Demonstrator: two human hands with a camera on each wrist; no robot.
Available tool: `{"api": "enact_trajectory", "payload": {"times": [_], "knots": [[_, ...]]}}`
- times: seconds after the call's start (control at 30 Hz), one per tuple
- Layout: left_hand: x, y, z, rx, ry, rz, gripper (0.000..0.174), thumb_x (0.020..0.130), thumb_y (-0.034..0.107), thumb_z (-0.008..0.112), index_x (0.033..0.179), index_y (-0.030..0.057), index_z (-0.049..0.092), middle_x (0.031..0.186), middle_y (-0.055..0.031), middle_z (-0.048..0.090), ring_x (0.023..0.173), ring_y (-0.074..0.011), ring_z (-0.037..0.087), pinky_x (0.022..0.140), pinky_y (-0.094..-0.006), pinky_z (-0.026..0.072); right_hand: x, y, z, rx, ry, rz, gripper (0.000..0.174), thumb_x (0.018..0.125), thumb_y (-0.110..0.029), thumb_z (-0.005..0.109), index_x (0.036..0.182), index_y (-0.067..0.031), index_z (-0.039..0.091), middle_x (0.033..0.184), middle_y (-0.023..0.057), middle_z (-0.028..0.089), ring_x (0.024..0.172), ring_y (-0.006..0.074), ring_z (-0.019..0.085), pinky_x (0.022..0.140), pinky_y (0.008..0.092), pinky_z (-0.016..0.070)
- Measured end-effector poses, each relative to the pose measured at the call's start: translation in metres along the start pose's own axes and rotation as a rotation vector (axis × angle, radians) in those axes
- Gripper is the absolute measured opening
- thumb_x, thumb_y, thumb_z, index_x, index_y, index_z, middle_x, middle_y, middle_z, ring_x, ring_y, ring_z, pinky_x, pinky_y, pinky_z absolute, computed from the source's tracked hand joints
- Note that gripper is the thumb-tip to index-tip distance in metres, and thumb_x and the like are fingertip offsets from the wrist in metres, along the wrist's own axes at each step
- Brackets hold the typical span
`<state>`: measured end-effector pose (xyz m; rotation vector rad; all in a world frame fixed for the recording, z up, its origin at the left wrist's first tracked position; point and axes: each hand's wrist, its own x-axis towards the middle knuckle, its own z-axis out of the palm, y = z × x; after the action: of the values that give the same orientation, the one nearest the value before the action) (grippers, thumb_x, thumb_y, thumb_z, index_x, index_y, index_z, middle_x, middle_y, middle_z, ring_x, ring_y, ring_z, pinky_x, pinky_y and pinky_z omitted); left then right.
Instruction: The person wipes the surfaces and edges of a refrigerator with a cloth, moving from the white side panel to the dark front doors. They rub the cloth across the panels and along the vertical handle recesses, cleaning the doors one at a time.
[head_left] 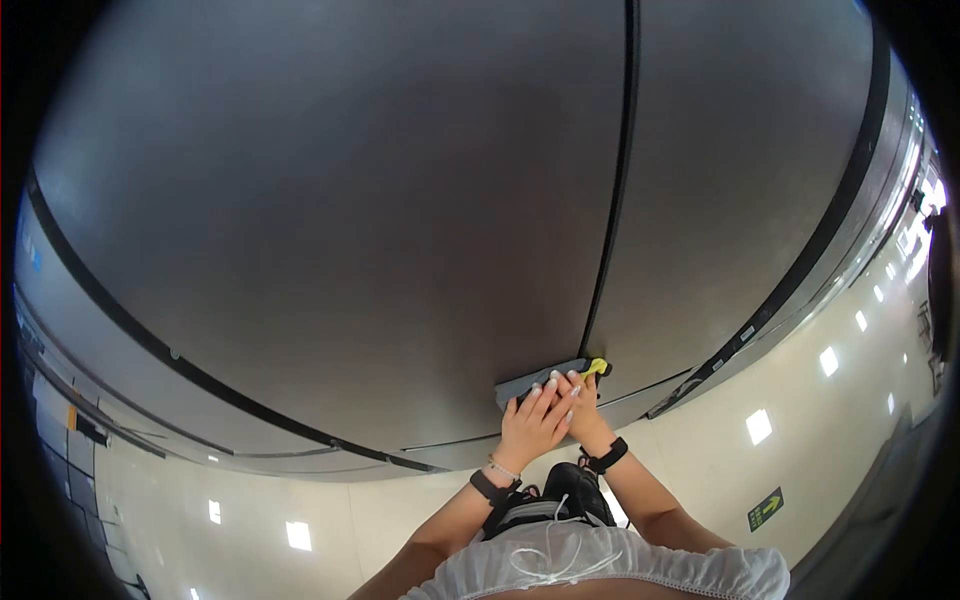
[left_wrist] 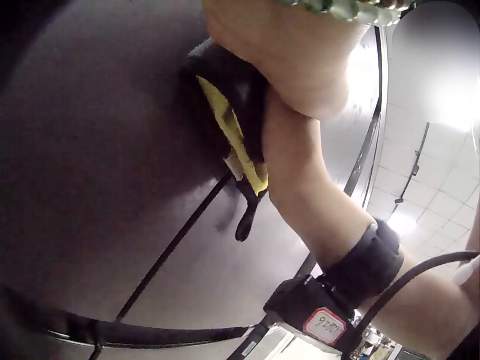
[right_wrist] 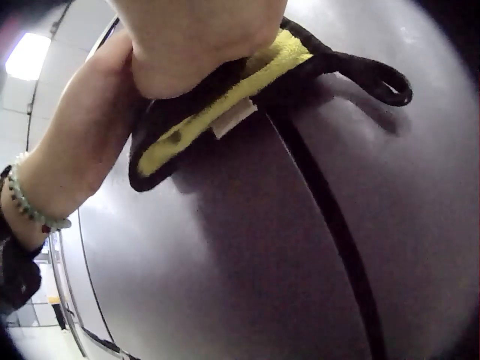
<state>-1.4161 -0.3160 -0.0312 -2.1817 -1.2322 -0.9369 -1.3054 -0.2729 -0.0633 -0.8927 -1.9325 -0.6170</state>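
Both hands are together on a folded grey and yellow cloth (head_left: 517,388) against a large dark grey panel (head_left: 350,220). My left hand (head_left: 533,430) lies over the cloth with fingers stretched out, partly overlapping the right. The right hand (head_left: 588,412) presses the cloth's right part, its fingers straight where they show. In the right wrist view the yellow inside of the cloth (right_wrist: 159,154), its black border and a hanging loop (right_wrist: 382,82) appear below the palm. The left wrist view shows the same yellow fold (left_wrist: 225,124), with the fingertips hidden.
A black seam (head_left: 617,180) runs down the panel to the cloth. Dark trim (head_left: 240,403) follows the panel's lower edge. Below lies a glossy pale floor (head_left: 690,450) with a green arrow sign (head_left: 766,509). Each wrist wears a black strap (head_left: 607,457).
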Motion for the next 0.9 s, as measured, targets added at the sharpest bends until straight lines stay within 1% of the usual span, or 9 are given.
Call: {"api": "enact_trajectory", "payload": {"times": [0.2,0.23,0.27,0.3,0.4,0.53,0.6,0.73,0.9], "knots": [[0.016,-0.011,-0.022,0.021,0.044,0.027,0.036,0.072,0.036,0.049,0.105,0.0225,0.052,0.117,-0.0116,0.038,0.109,-0.0273,0.030,0.090,-0.0452,0.0176,0.054,-0.004,-0.035,0.043,-0.029,0.019,0.029,0.072,-0.032,0.046,0.099,-0.0227,0.053,0.114,-0.0056,0.044,0.107,0.0137,0.034,0.081,0.0368,0.0302],[0.022,-0.013,-0.025,-0.007,0.076,0.003,0.037,0.076,0.038,0.042,0.110,0.0258,0.049,0.123,-0.0081,0.034,0.117,-0.0214,0.022,0.096,-0.0397,0.0068,0.069,-0.001,-0.045,0.053,-0.032,-0.021,0.029,0.072,-0.031,0.045,0.099,-0.0239,0.053,0.114,-0.0070,0.044,0.106,0.0125,0.035,0.082,0.0352,0.0297],[0.030,-0.012,-0.028,-0.014,0.069,0.017,0.037,0.076,0.038,0.042,0.110,0.0258,0.049,0.123,-0.0081,0.034,0.117,-0.0214,0.022,0.096,-0.0397,0.0068,0.077,0.004,-0.049,0.059,-0.036,-0.059,0.028,0.073,-0.031,0.045,0.099,-0.0251,0.053,0.115,-0.0083,0.044,0.105,0.0113,0.036,0.083,0.0335,0.0292],[0.038,-0.011,-0.030,0.006,0.105,0.007,0.037,0.076,0.039,0.042,0.110,0.0258,0.049,0.122,-0.0087,0.034,0.116,-0.0226,0.022,0.095,-0.0410,0.0081,0.081,0.012,-0.049,-0.012,-0.053,-0.130,0.032,0.073,-0.036,0.042,0.104,-0.0275,0.049,0.116,-0.0077,0.041,0.115,0.0138,0.026,0.094,0.0380,0.0165],[0.060,0.001,-0.022,0.019,0.174,0.027,0.037,0.075,0.041,0.043,0.108,0.0258,0.050,0.122,-0.0097,0.033,0.114,-0.0254,0.025,0.090,-0.0441,0.0144,0.099,0.030,-0.065,-0.026,0.004,-0.104,0.032,0.073,-0.030,0.044,0.105,-0.0304,0.048,0.115,-0.0121,0.044,0.103,0.0062,0.037,0.087,0.0303,0.0258],[0.093,0.029,-0.005,0.039,0.197,0.047,0.038,0.075,0.041,0.043,0.110,0.0266,0.049,0.123,-0.0067,0.032,0.112,-0.0240,0.025,0.085,-0.0428,0.0181,0.086,0.075,-0.070,-0.021,0.107,-0.068,0.031,0.076,-0.032,0.041,0.106,-0.0276,0.047,0.114,-0.0110,0.045,0.104,0.0057,0.038,0.092,0.0311,0.0192],[0.106,0.046,0.011,0.067,0.170,0.169,0.040,0.074,0.038,0.043,0.110,0.0201,0.047,0.124,-0.0183,0.026,0.118,-0.0352,0.015,0.091,-0.0527,0.0080,0.077,0.104,-0.076,-0.033,0.147,-0.082,0.031,0.076,-0.034,0.042,0.105,-0.0243,0.049,0.113,-0.0105,0.045,0.103,0.0072,0.039,0.093,0.0316,0.0188],[0.139,0.099,0.046,0.093,0.146,0.230,0.035,0.071,0.039,0.046,0.103,0.0262,0.053,0.114,-0.0088,0.039,0.106,-0.0254,0.031,0.086,-0.0442,0.0171,0.029,0.164,-0.077,-0.126,0.175,-0.064,0.030,0.074,-0.037,0.045,0.101,-0.0257,0.050,0.112,-0.0077,0.046,0.107,0.0109,0.036,0.094,0.0371,0.0175],[0.164,0.164,0.102,0.064,0.047,0.362,0.040,0.070,0.036,0.045,0.109,0.0295,0.050,0.111,-0.0006,0.043,0.093,-0.0164,0.040,0.079,-0.0347,0.0237,-0.050,0.223,-0.071,-0.187,0.259,0.143,0.033,0.071,-0.032,0.048,0.104,-0.0234,0.047,0.114,0.0040,0.037,0.108,0.0227,0.031,0.085,0.0454,0.0286]]}}
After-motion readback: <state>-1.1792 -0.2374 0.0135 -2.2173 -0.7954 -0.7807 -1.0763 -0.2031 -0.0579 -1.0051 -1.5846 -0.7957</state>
